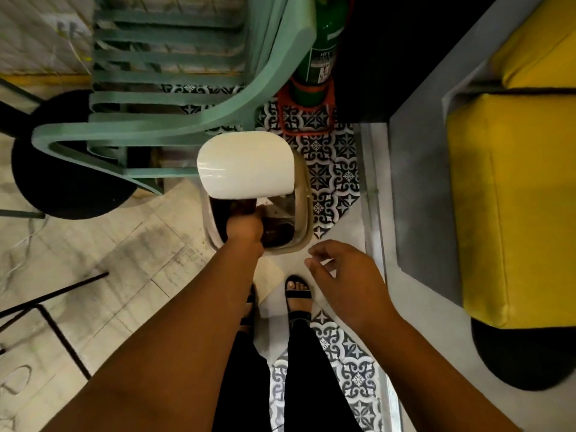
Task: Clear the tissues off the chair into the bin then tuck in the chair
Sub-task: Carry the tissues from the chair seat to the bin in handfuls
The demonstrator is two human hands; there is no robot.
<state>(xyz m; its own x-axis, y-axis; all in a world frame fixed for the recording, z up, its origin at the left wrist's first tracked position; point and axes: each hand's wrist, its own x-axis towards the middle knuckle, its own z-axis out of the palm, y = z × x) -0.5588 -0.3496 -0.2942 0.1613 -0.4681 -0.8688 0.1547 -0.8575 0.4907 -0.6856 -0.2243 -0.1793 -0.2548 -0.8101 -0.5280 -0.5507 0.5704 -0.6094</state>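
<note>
A: Where the pale floor (pixel 103 244) meets patterned tiles (pixel 335 169), what stands there?

B: A bin (pixel 299 213) with its white lid (pixel 246 165) raised, beside a green slatted chair (pixel 162 98); a yellow seat (pixel 514 198) sits at the right.

A: And the hands?

B: The left hand (pixel 244 227) reaches down into the bin's mouth; its fingers are hidden, so I cannot tell their grip. The right hand (pixel 346 275) hovers near the bin, fingers (pixel 318 249) loosely spread, holding nothing. No tissues show.

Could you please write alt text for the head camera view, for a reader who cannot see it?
Seen from above, a person's left hand reaches into an open white pedal bin, its lid raised, while the right hand hovers open beside it. A green slatted chair stands behind the bin on patterned floor tiles.
</note>
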